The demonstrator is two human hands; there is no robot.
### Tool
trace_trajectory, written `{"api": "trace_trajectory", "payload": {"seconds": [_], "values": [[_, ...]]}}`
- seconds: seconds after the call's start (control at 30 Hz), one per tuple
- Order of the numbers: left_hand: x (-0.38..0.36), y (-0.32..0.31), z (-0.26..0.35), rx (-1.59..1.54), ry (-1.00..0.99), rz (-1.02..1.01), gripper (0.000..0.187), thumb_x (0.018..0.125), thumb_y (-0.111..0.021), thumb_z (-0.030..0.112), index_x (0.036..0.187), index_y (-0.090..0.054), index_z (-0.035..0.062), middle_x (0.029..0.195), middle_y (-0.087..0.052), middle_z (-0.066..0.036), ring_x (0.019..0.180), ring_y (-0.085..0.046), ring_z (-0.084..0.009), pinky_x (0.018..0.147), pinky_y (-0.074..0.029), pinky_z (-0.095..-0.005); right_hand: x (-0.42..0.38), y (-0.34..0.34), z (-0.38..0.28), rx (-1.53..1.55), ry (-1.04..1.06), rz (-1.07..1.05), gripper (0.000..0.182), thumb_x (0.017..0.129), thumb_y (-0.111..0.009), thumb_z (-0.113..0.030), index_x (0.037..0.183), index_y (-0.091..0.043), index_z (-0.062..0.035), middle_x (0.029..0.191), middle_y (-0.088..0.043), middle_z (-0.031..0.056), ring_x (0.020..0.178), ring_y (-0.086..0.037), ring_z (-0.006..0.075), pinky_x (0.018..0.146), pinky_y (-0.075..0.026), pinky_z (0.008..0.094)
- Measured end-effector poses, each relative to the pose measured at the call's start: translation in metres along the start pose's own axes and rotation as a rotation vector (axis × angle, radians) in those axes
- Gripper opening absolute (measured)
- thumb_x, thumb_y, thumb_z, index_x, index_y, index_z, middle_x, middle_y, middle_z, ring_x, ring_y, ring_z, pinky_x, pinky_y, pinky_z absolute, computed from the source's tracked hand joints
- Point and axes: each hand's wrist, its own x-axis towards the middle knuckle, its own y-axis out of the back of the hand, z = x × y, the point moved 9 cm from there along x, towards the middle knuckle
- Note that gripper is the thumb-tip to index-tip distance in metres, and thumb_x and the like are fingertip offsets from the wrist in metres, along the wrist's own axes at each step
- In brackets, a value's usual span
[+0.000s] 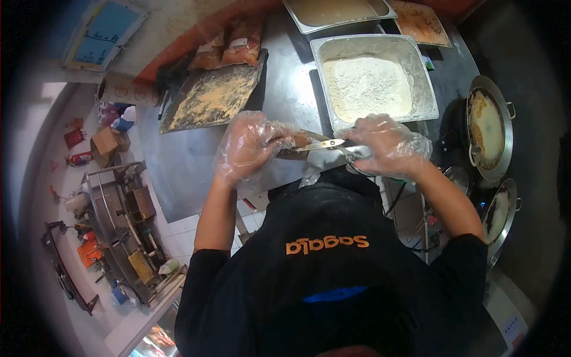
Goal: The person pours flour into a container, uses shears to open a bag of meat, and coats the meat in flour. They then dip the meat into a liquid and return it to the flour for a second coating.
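Note:
My left hand (247,146), in a clear plastic glove, is closed on a brown piece of food (302,140) whose exact kind I cannot tell. Scissors (324,144) are gripped in my right hand (386,146), also gloved in clear plastic. Their blades point left and lie apart around the brown piece, close to my left fingertips. Both hands are over the near edge of the metal table (178,178). Just beyond my right hand stands a metal pan (429,89) holding white flour (370,86).
Behind my left hand lies a dark board (256,74) strewn with crumbs (211,98). Bagged reddish packs (242,44) sit behind it. Another metal pan (303,27) stands at the back. Two woks (505,140) are on the right. A metal rack (119,208) stands at left.

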Motion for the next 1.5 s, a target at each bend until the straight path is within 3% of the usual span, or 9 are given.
{"api": "trace_trajectory", "payload": {"seconds": [0.13, 0.37, 0.47, 0.77, 0.83, 1.17, 1.37, 1.43, 1.5], "values": [[0.002, 0.004, -0.005, -0.033, 0.061, 0.026, 0.016, 0.075, -0.073, 0.021, 0.087, -0.075, 0.0117, 0.067, -0.053, -0.009, 0.065, -0.05, -0.0283, 0.061, -0.038, -0.0401, 0.015, -0.011, 0.007, -0.006, 0.163, 0.076, 0.056, 0.069, -0.078, -0.024, 0.121, -0.061, -0.0122, 0.094, -0.059, 0.0085, 0.094, -0.056, 0.0294, 0.091, -0.04, 0.0415], [0.001, 0.011, -0.016, -0.041, 0.201, 0.056, 0.018, 0.078, -0.07, 0.024, 0.086, -0.074, 0.0084, 0.066, -0.059, -0.013, 0.065, -0.056, -0.0295, 0.063, -0.044, -0.0412, 0.018, -0.013, 0.024, 0.029, 0.082, -0.014, 0.055, 0.076, -0.075, -0.026, 0.127, -0.058, -0.0148, 0.106, -0.06, 0.0119, 0.103, -0.056, 0.0311, 0.098, -0.039, 0.0415], [-0.001, 0.009, -0.025, -0.133, 0.238, 0.098, 0.019, 0.078, -0.07, 0.022, 0.087, -0.075, 0.0066, 0.067, -0.061, -0.013, 0.062, -0.057, -0.0271, 0.06, -0.044, -0.0383, 0.019, -0.002, 0.02, 0.055, 0.143, 0.117, 0.057, 0.067, -0.078, -0.021, 0.121, -0.061, -0.0115, 0.089, -0.059, 0.0096, 0.09, -0.055, 0.03, 0.088, -0.039, 0.0414], [-0.002, 0.007, -0.037, -0.336, 0.383, 0.151, 0.019, 0.077, -0.07, 0.017, 0.09, -0.075, 0.005, 0.069, -0.063, -0.014, 0.06, -0.058, -0.0232, 0.058, -0.045, -0.0346, 0.022, 0.012, 0.015, 0.042, 0.108, 0.037, 0.054, 0.075, -0.073, -0.027, 0.125, -0.058, -0.0139, 0.101, -0.059, 0.013, 0.099, -0.057, 0.0303, 0.101, -0.035, 0.0455], [0.004, 0.006, -0.027, -0.157, 0.32, 0.076, 0.014, 0.077, -0.073, 0.012, 0.087, -0.074, 0.0014, 0.067, -0.063, -0.007, 0.063, -0.058, -0.0145, 0.059, -0.045, -0.0294, 0.035, 0.005, 0.004, 0.085, 0.217, 0.124, 0.052, 0.074, -0.073, -0.026, 0.123, -0.061, -0.014, 0.09, -0.058, 0.0092, 0.094, -0.057, 0.0276, 0.098, -0.033, 0.045], [0.003, 0.007, -0.035, -0.38, 0.297, 0.139, 0.016, 0.078, -0.07, 0.015, 0.087, -0.073, 0.0021, 0.067, -0.062, -0.011, 0.061, -0.057, -0.0179, 0.059, -0.044, -0.0316, 0.062, 0.008, -0.021, 0.062, 0.223, -0.015, 0.052, 0.076, -0.073, -0.024, 0.125, -0.059, -0.0114, 0.097, -0.062, 0.0132, 0.1, -0.058, 0.0313, 0.091, -0.044, 0.0396], [-0.011, -0.002, -0.055, -0.624, 0.4, 0.169, 0.011, 0.08, -0.07, 0.008, 0.085, -0.072, -0.0012, 0.075, -0.067, -0.006, 0.071, -0.061, -0.0117, 0.065, -0.048, -0.0267, 0.088, 0.012, -0.042, -0.18, 0.309, 0.009, 0.042, 0.076, -0.072, -0.031, 0.113, -0.066, -0.0129, 0.098, -0.063, 0.0136, 0.095, -0.061, 0.0302, 0.091, -0.044, 0.0411], [-0.024, 0.006, -0.064, -0.748, 0.488, 0.364, 0.01, 0.08, -0.07, 0.006, 0.086, -0.071, -0.0028, 0.078, -0.068, -0.005, 0.074, -0.062, -0.011, 0.066, -0.048, -0.0258, 0.091, 0.016, -0.048, -0.185, 0.331, 0.014, 0.029, 0.072, -0.073, -0.029, 0.086, -0.069, -0.0039, 0.089, -0.066, 0.0176, 0.089, -0.064, 0.0347, 0.085, -0.048, 0.0435], [-0.032, 0.005, -0.068, -0.78, 0.506, 0.421, 0.01, 0.08, -0.07, 0.006, 0.086, -0.071, -0.0029, 0.079, -0.068, -0.005, 0.073, -0.062, -0.0111, 0.067, -0.049, -0.0259, 0.086, 0.025, -0.055, -0.151, 0.349, 0.08, 0.028, 0.071, -0.073, -0.028, 0.083, -0.069, -0.0033, 0.087, -0.066, 0.0183, 0.087, -0.065, 0.035, 0.083, -0.048, 0.0435]]}}
